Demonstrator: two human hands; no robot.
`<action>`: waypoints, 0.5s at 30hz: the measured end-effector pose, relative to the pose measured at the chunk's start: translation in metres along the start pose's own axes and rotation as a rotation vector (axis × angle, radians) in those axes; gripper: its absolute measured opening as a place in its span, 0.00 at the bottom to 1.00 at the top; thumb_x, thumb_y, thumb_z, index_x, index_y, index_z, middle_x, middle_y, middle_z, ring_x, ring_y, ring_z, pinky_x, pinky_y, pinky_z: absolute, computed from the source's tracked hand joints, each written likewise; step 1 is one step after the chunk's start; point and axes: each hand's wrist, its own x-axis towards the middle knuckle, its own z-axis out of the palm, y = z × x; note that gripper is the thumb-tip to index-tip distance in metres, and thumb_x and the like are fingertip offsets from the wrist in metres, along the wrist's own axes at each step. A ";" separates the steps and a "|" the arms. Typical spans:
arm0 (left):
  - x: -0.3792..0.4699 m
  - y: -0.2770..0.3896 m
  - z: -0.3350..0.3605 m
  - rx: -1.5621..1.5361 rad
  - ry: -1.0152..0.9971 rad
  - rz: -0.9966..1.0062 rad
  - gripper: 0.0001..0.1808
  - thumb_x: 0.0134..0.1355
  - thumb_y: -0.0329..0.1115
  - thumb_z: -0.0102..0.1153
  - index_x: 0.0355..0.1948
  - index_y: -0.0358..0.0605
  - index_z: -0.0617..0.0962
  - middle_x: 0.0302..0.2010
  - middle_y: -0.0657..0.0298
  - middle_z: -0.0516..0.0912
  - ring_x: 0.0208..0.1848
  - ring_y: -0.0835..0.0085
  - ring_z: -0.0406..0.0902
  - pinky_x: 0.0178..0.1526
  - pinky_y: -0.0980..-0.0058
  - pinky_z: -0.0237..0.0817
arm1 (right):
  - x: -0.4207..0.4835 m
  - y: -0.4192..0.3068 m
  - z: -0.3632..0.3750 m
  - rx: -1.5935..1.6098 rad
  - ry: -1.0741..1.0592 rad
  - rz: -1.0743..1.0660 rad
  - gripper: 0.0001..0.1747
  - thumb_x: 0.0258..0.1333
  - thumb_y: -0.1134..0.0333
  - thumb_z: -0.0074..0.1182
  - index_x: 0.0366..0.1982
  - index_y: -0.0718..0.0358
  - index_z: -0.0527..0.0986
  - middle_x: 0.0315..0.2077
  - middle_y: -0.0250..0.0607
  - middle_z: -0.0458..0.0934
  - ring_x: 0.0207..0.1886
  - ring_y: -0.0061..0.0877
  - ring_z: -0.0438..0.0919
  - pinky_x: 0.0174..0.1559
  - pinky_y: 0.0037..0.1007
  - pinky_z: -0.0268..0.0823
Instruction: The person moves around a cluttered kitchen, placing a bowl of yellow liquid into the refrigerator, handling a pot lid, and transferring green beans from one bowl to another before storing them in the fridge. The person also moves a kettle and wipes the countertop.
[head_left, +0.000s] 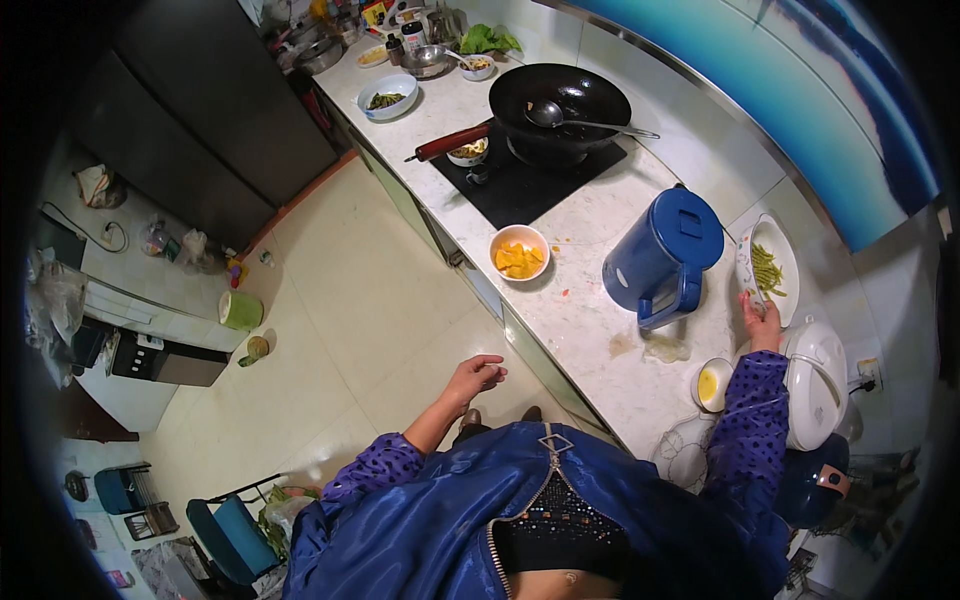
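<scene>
My right hand (762, 322) grips the near rim of a white patterned bowl (786, 259), which is tilted and holds cut green beans (766, 270). To its left on the counter stands a blue electric kettle (660, 251). Near my right forearm sits a small white bowl with yellow liquid (711, 385), beside a white rice cooker (817, 390). My left hand (478, 375) hangs over the floor with nothing in it, fingers loosely bent. A bowl of orange-yellow pieces (519, 253) stands at the counter's front edge. Farther back, a black wok (561, 101) holds a metal ladle (546, 114).
The wok's red handle (452, 142) reaches over a small bowl (469, 152) on the black cooktop (525, 195). A light blue bowl of greens (388, 97), a metal bowl (426, 61) and seasoning containers stand farther along. The marble-patterned counter (574, 330) has wet spots and scraps.
</scene>
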 end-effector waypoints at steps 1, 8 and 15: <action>0.001 0.001 -0.002 0.003 -0.018 -0.003 0.13 0.60 0.32 0.47 0.46 0.42 0.73 0.36 0.63 0.79 0.39 0.76 0.75 0.44 0.78 0.66 | -0.009 -0.004 0.006 -0.023 0.009 0.008 0.26 0.55 0.65 0.38 0.49 0.81 0.57 0.45 0.67 0.64 0.47 0.55 0.67 0.44 0.38 0.72; 0.003 0.011 -0.040 0.036 -0.112 0.046 0.12 0.60 0.33 0.47 0.43 0.40 0.74 0.35 0.63 0.79 0.38 0.77 0.75 0.43 0.79 0.66 | -0.097 -0.007 0.047 -0.255 -0.017 -0.206 0.26 0.53 0.68 0.37 0.49 0.83 0.57 0.45 0.68 0.65 0.46 0.57 0.68 0.44 0.39 0.73; -0.001 0.003 -0.089 0.276 0.050 0.161 0.18 0.56 0.39 0.52 0.12 0.45 0.70 0.12 0.67 0.68 0.16 0.80 0.62 0.24 0.77 0.57 | -0.254 0.049 0.033 -0.428 -0.356 -0.254 0.23 0.54 0.72 0.36 0.48 0.83 0.57 0.43 0.68 0.67 0.50 0.56 0.66 0.50 0.43 0.67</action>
